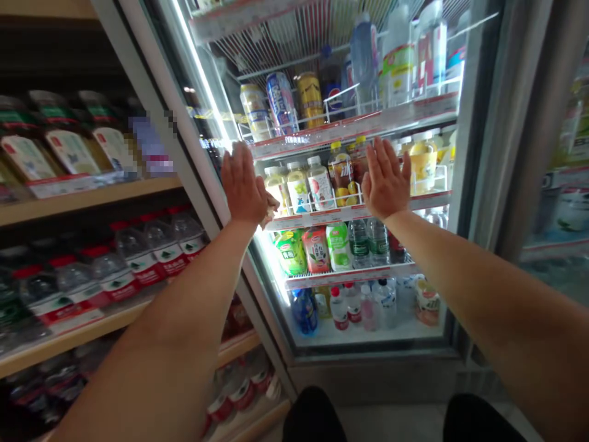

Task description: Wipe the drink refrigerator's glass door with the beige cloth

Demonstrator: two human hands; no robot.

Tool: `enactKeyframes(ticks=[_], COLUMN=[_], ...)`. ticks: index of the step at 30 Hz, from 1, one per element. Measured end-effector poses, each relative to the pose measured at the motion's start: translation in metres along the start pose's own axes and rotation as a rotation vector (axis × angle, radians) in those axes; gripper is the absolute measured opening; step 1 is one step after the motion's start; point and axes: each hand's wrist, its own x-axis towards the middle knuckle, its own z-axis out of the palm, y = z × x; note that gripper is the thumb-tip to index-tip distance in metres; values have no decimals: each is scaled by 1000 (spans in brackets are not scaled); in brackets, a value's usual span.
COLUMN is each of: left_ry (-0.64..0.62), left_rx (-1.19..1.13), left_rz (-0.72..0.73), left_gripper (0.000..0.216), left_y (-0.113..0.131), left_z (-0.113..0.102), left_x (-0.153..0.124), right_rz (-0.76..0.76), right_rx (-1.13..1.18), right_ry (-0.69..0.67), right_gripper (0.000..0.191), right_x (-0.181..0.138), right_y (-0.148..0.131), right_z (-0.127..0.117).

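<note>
Both of my arms reach forward toward a lit drinks cooler [464, 202]. My left hand [243, 183] is raised with fingers straight and together, its back toward me, in front of the cooler's left edge beside small pale bottles [298, 186]. My right hand [385, 179] is raised the same way with fingers stretched out, in front of juice bottles [343, 175] on the second shelf. Neither hand holds anything. Whether the palms touch a glass door I cannot tell.
Cooler shelves hold cans [281, 101] and tall bottles [399, 58] on top, green-labelled bottles [338, 245] and water lower down. Open wooden shelves [87, 197] at left carry red-capped water bottles [138, 261]. A second cooler door [559, 184] stands at right. My dark knees [313, 417] show below.
</note>
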Motion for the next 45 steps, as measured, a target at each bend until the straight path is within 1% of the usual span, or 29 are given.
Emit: enactKeyframes(ticks=[3, 4, 5, 6, 7, 9, 10, 11, 12, 15, 16, 17, 19, 23, 24, 25, 26, 29, 30, 31, 32, 35, 36, 37, 38, 41, 42, 43, 45], left_ry=[-285, -358, -383, -359, -295, -132, -73, -44, -53, -219, -270, -293, -255, -33, -24, -45, -95, -244, -253, -236, -193, -13, 16, 12, -30, -250, -293, -306, -234], left_rx=[-67, -74, -70, -54, -32, 7, 14, 9, -5, -74, -89, -96, -83, -5, 16, 30, 33, 5, 2, 4, 9, 0, -7, -9, -11, -55, -70, -77, -67], left_rz=[495, 613, 656, 618, 510, 211, 97, 45, 70, 416, 509, 545, 457, 4, -46, -34, 37, 372, 426, 425, 369, 63, 11, 26, 111, 544, 612, 604, 416], left_gripper=[55, 52, 50, 49, 49, 52, 54, 56, 58, 57, 54, 52, 52, 58, 58, 58, 58, 60, 61, 61, 61, 61, 62, 63, 65, 70, 71, 71, 68], left_y=[14, 14, 12, 8, 3, -5, -6, -3, 1, 17, 20, 20, 15, 7, 9, 12, 16, 19, 16, 11, 5, -2, 1, 8, 16, 41, 44, 44, 38], left_z=[4, 3, 2, 0, -2, -4, -4, -3, -2, 3, 4, 3, 0, -4, -3, -3, -3, -2, -3, -3, -3, -3, -2, 0, 2, 6, 7, 8, 10], left_x=[-9, -10, -9, -7, -5, -1, -2, -4, -8, -20, -21, -21, -15, -9, -13, -19, -25, -36, -34, -31, -25, -11, -10, -12, -15, -24, -23, -19, -4], right_rz=[1, 1, -1, -1, 0, -3, -3, -4, -2, -3, -3, 0, 8, 19, 17, 13, 8, -6, -6, -6, -7, -11, -11, -10, -7, 4, 4, 4, -1], right_rx=[6, 8, 7, 4, -1, -9, -10, -9, -6, 4, 6, 6, 5, -5, -10, -15, -19, -26, -28, -31, -33, -33, -32, -29, -24, -5, -1, 0, -1], right_ry=[14, 20, 22, 20, 16, 5, 1, -3, -5, -7, -7, -9, -25, -54, -49, -41, -30, -8, 1, 8, 16, 29, 28, 25, 21, 10, 7, 6, 10], right_gripper=[66, 66, 67, 67, 67, 67, 67, 66, 66, 68, 68, 68, 69, 67, 66, 66, 66, 67, 67, 67, 67, 66, 66, 66, 67, 69, 69, 69, 70], right_x=[0, 0, -1, -1, -1, -1, -1, -1, -1, -1, -1, -1, 0, -1, -1, -1, -1, -2, -2, -2, -2, -1, -1, -1, -1, -1, -1, -1, -1], right_y=[0, -1, -1, -1, -1, 0, 0, 0, 0, 0, 0, 0, 0, 0, 0, 0, 1, 1, 1, 1, 1, 0, 0, 0, 0, 0, 0, 0, 0], right_z=[0, 0, 0, -1, -1, -1, -1, -1, -1, -1, -1, -1, -2, -4, -4, -3, -3, -2, -2, -1, -1, 0, 0, 0, 0, 0, 0, 0, 0])
